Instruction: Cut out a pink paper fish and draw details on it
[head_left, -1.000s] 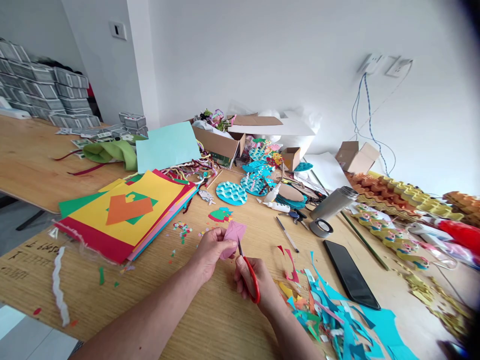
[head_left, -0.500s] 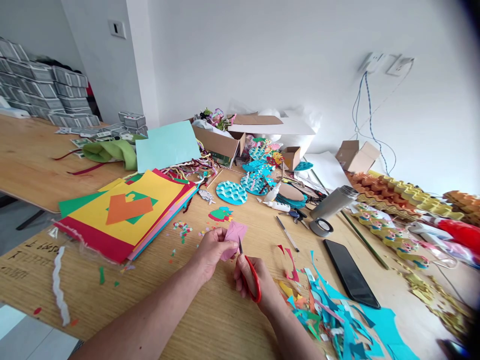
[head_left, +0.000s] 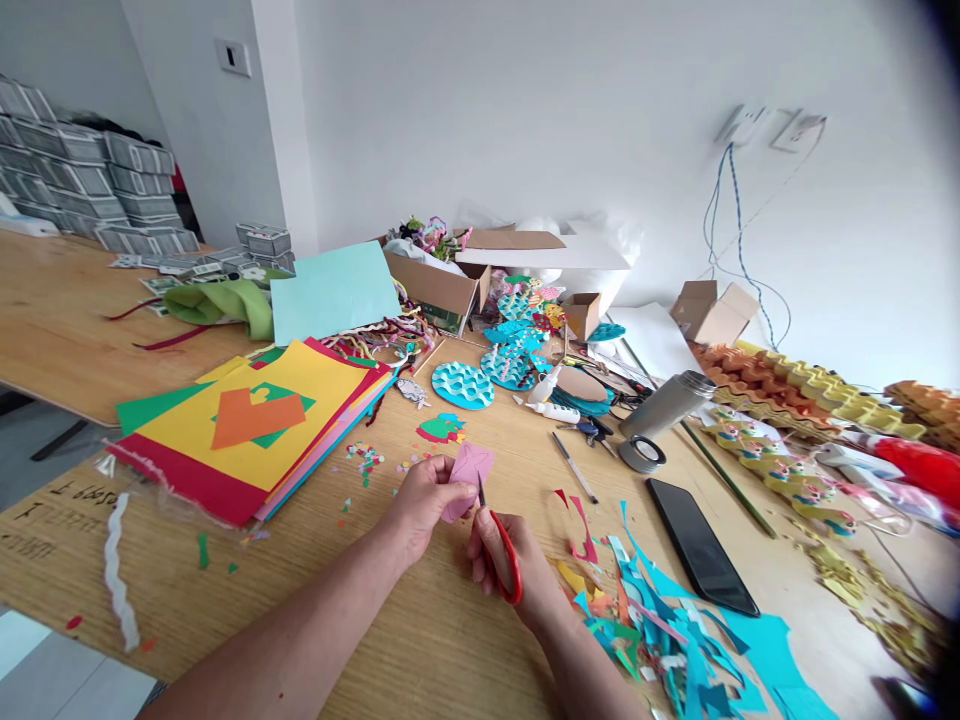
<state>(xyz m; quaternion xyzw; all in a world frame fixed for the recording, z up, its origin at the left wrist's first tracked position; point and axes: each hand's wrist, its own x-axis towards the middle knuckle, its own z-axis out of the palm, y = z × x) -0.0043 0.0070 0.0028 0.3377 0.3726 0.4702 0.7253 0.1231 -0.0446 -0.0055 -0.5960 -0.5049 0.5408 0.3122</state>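
A small piece of pink paper [head_left: 472, 466] with faint drawn lines is pinched between the thumb and fingers of my left hand [head_left: 429, 503]. My right hand [head_left: 517, 565] is closed round the red handles of a pair of scissors [head_left: 513, 570]. Their dark blades point away from me and meet the right edge of the paper; whether they are parted I cannot tell. Just beyond the paper lies a green and red paper cutout [head_left: 441, 428]. Behind that is a round blue piece with wavy pale strips [head_left: 463, 385].
Coloured sheets [head_left: 300, 400] are stacked at the left. Blue paper scraps [head_left: 660, 620] lie right of my right forearm, beside a black phone [head_left: 701, 545]. Farther back are a pen [head_left: 575, 467], a grey flask [head_left: 667, 402], glue bottles [head_left: 555, 411] and an open cardboard box [head_left: 435, 285].
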